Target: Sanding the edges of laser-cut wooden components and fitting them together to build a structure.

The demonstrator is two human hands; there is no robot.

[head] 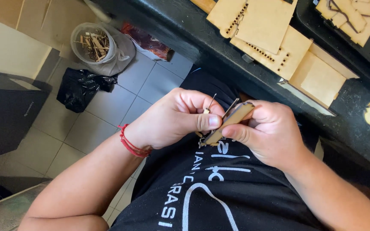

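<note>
My left hand (pixel 172 119), with a red cord bracelet (pixel 129 143) at the wrist, and my right hand (pixel 270 132) meet in front of my black shirt. My right hand grips a small flat laser-cut wooden piece (pixel 232 119), tilted edge-on. My left thumb presses against its end, and the left fingers pinch a thin metal pin (pixel 211 102) that sticks up beside the piece. The piece's underside and the pin's lower end are hidden by my fingers.
A black worktop (pixel 185 25) at the top right carries flat slotted wooden panels (pixel 270 30) and an open wooden box (pixel 317 77). On the tiled floor at left stand a clear bucket of wood scraps (pixel 93 45), a black bag (pixel 80 87) and a dark cabinet (pixel 5 115).
</note>
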